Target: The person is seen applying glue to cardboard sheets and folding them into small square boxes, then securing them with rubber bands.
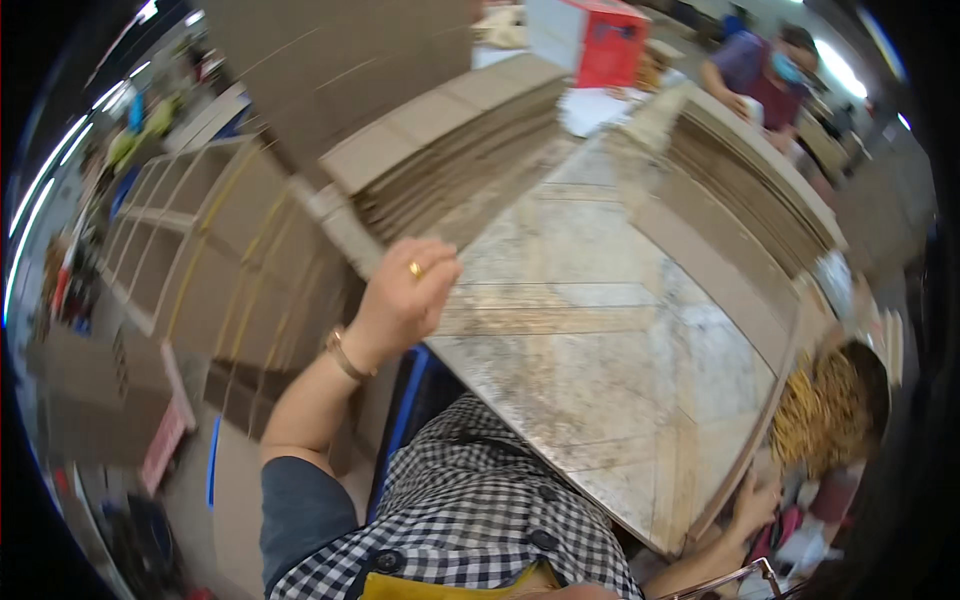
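My left hand (pixel 405 295) is raised by the left corner of the worn tabletop (pixel 600 350). Its fingers are curled closed, and their inner side is turned away, so I cannot see whether anything is in them. A gold ring and a bracelet show on that arm. Low on the right, my right hand (pixel 755 508) is beside the table's right edge, just below a heap of yellow rubber bands (pixel 825 410). Blur and the edge partly hide its fingers. A flat cardboard strip (pixel 715 275) lies along the right side of the tabletop.
Stacked cardboard pieces stand at the back left (pixel 450 130) and right (pixel 755 180) of the table. Cardboard dividers (pixel 240 240) with yellow bands are on the left. A red and white box (pixel 605 45) is at the back; a masked person (pixel 765 80) works at the far right.
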A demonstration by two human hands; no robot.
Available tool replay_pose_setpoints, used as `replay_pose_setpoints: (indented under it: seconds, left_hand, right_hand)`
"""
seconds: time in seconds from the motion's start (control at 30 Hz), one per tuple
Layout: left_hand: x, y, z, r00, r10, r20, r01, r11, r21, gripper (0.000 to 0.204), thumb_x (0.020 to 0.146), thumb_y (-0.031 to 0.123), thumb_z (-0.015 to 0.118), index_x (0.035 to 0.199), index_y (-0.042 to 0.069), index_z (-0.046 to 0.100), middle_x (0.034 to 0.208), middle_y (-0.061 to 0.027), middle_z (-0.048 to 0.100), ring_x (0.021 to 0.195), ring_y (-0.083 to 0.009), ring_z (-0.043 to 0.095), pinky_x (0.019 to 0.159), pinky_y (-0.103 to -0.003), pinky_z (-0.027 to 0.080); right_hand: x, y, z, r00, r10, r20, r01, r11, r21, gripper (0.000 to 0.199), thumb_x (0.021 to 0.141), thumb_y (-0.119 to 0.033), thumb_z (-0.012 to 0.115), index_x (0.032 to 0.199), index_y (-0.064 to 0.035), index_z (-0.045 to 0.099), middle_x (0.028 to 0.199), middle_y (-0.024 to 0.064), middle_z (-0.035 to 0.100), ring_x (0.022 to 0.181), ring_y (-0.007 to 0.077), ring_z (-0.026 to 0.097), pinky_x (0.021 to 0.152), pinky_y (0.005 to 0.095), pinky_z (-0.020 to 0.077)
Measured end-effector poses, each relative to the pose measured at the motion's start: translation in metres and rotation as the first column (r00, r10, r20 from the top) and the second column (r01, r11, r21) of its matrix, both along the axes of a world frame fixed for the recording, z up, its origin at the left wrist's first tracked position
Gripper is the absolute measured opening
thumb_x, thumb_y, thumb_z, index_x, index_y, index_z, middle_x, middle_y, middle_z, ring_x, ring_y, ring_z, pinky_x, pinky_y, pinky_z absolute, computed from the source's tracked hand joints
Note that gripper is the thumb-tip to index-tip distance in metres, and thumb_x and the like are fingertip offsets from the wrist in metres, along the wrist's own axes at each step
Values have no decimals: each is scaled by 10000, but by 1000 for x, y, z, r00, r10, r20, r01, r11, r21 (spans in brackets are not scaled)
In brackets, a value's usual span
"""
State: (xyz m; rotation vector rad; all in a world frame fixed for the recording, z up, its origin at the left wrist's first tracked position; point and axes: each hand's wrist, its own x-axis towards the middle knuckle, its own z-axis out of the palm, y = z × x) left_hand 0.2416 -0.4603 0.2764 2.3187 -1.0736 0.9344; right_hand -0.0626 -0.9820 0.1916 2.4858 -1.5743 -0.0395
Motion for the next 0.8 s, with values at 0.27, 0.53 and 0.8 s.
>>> replay_pose_setpoints:
  seconds: [0.27, 0.53, 0.8]
  left_hand:
    - [127, -164, -54, 831, -274, -485, 383, 913, 139, 266, 768, 72, 658, 1029, 43, 611, 1172, -141, 568, 1087, -321, 528, 912, -391, 445]
    - [178, -281, -114, 856, -246, -456, 320, 943, 93, 442, 744, 200, 726, 1132, 64, 562, 1229, -160, 533, 1154, -328, 482, 973, -420, 396]
    - [167, -292, -116, 987, -52, -154, 129, 824, 552, 283, 878, 351, 554, 894, 72, 596, 835, -111, 648, 838, -264, 632, 720, -389, 458]
  right_hand:
    - [-7, -9, 1, 980, 97, 176, -108, 993, 50, 671, 726, -384, 719, 1240, -33, 469, 1395, 208, 387, 1281, 385, 370, 1054, 491, 282]
    - [1, -43, 30, 924, 121, 364, -255, 901, 349, 766, 495, -322, 871, 1069, -12, 469, 1115, 231, 570, 1032, 403, 543, 850, 429, 433]
    - [-26, -55, 29, 821, 140, 554, -376, 863, 338, 667, 686, -257, 771, 1227, 27, 502, 1062, 238, 630, 1029, 378, 592, 895, 395, 458]
